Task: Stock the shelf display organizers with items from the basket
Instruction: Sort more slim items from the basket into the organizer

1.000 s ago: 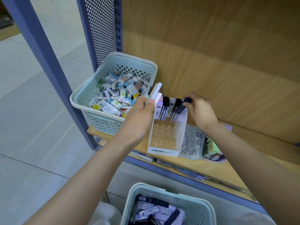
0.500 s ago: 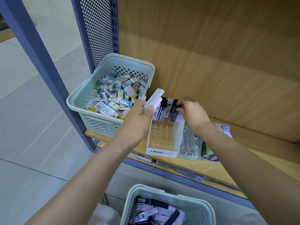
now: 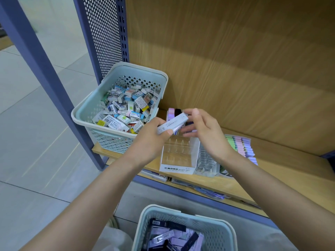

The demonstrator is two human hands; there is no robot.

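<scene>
Slim white box (image 3: 172,124): gripped in left hand (image 3: 152,140); right hand (image 3: 204,131) holds nothing, fingers loosely spread at its end. Risk: a fumbled hand-over could drop it askew into the organizer (image 3: 176,169), toppling the stocked row (image 3: 177,112).

Organizer (image 3: 176,168) front slots free; back row filled; eraser basket (image 3: 112,142) hems left, clear rack (image 3: 206,160) right.

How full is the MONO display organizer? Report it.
MONO organizer: mostly empty. A few cases stand in its back row; the clear front slots hold nothing. The left hand holds a white case.
</scene>
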